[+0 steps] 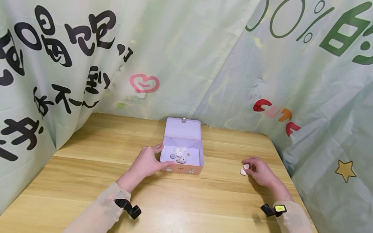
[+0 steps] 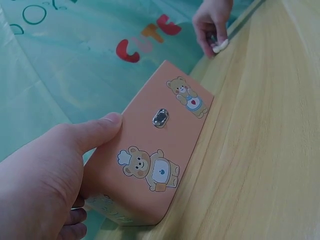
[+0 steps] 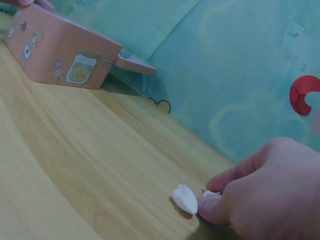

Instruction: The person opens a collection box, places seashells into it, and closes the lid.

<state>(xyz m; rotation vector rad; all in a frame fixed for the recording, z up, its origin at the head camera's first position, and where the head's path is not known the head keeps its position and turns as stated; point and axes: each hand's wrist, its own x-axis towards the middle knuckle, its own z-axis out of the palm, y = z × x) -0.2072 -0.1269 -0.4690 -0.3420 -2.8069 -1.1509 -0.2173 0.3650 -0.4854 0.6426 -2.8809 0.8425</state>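
A small tin box (image 1: pixel 186 170), orange outside with bear pictures and lilac inside, stands with its lid (image 1: pixel 183 128) raised at the back. Several shells lie in it, among them a striped shell (image 1: pixel 181 160) and a dark round one (image 1: pixel 173 156). My left hand (image 1: pixel 146 161) holds the box at its left front corner, thumb against the front face. Off to the right, my right hand (image 1: pixel 260 171) pinches a white seashell (image 3: pixel 212 194) between thumb and fingers, which partly hide it. Another white seashell (image 3: pixel 185 199) lies on the table right beside the thumb.
The wooden table (image 1: pixel 221 200) carries the box near its back edge. Printed curtains (image 1: pixel 186 64) hang behind it and along both sides. A small black camera is strapped to each wrist.
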